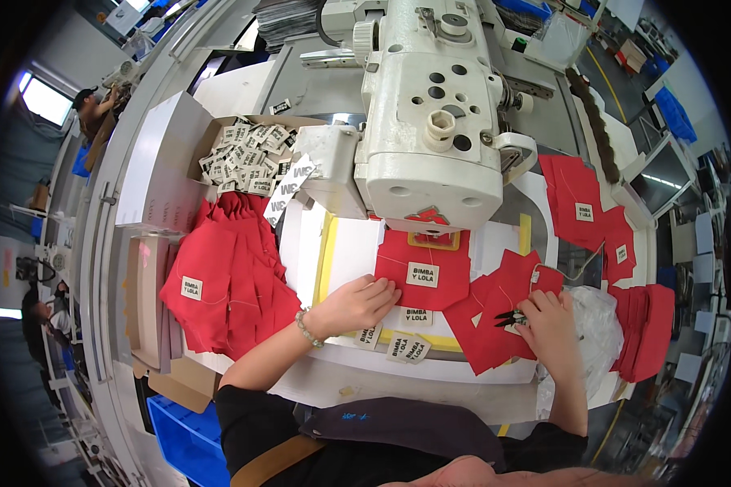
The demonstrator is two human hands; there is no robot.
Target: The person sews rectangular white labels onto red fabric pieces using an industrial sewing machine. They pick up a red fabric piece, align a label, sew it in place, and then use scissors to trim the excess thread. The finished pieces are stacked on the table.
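A red fabric piece [386,252] with a cream printed label [422,274] sewn on it lies under the head of a white sewing machine [430,170]. My left hand [356,306] has its fingers together on the lower left edge of that piece. Several loose cream labels [408,347] are spread just below it. In my right hand [551,325] I hold small black-handled thread snips [509,317], over a few overlapping red pieces [483,341]. A thin pale thread [394,260] trails across the piece at the machine.
At left, a large heap of red pieces [231,276] lies beside a carton full of labels [248,154]. More labelled red pieces [573,195] and a folded red stack [646,333] are at right, near clear plastic wrap [597,333]. A blue crate [185,438] stands low at left.
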